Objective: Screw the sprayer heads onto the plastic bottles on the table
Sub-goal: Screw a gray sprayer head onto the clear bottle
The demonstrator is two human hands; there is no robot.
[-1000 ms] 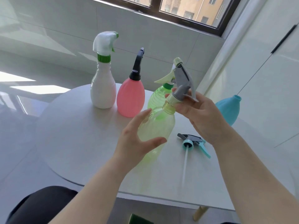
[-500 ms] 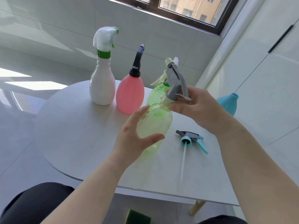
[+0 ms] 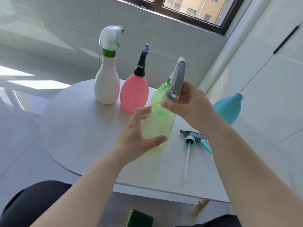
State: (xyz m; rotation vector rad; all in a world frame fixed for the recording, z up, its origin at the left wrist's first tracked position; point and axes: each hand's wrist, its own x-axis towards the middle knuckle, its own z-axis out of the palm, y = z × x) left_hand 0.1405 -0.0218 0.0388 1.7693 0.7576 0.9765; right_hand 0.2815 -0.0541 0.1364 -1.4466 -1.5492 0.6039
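Observation:
My left hand wraps around the pale green bottle, which stands tilted on the round white table. My right hand grips the grey sprayer head at this bottle's neck. Behind it stands a second green bottle with a pale sprayer head on top. A white bottle with a white head and a pink bottle with a black head stand at the back. A blue bottle with a bare neck is at the right. A teal and grey sprayer head lies on the table.
The loose sprayer head's clear dip tube points toward the table's near edge. A green sponge lies below the table edge. A tiled wall and a window are behind; white cabinet doors stand at the right.
My right hand has turned the grey sprayer head on the green bottle's neck, so its nozzle now points away from me. My left hand stays around the bottle.

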